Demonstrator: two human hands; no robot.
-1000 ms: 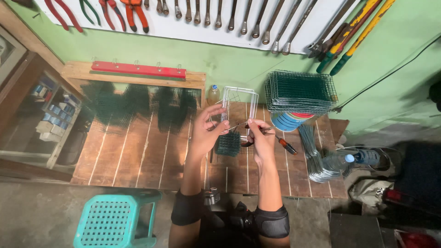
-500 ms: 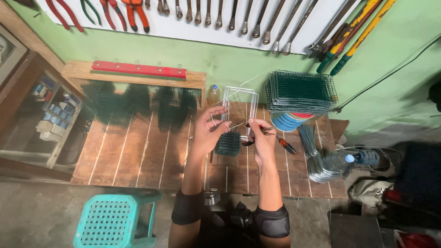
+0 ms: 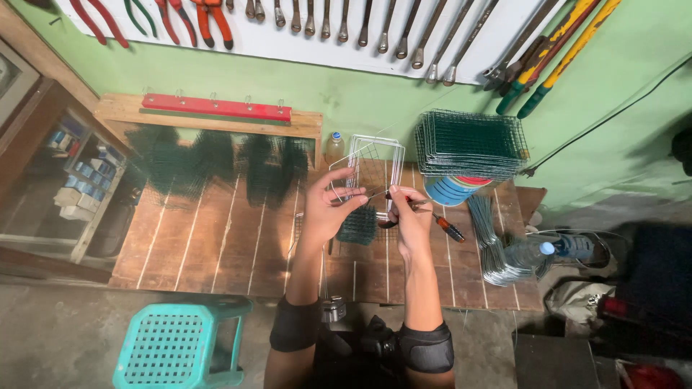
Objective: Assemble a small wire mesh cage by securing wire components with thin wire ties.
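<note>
Both forearms outstretched, left hand (image 3: 326, 207) and right hand (image 3: 411, 216) pinched close together
</note>
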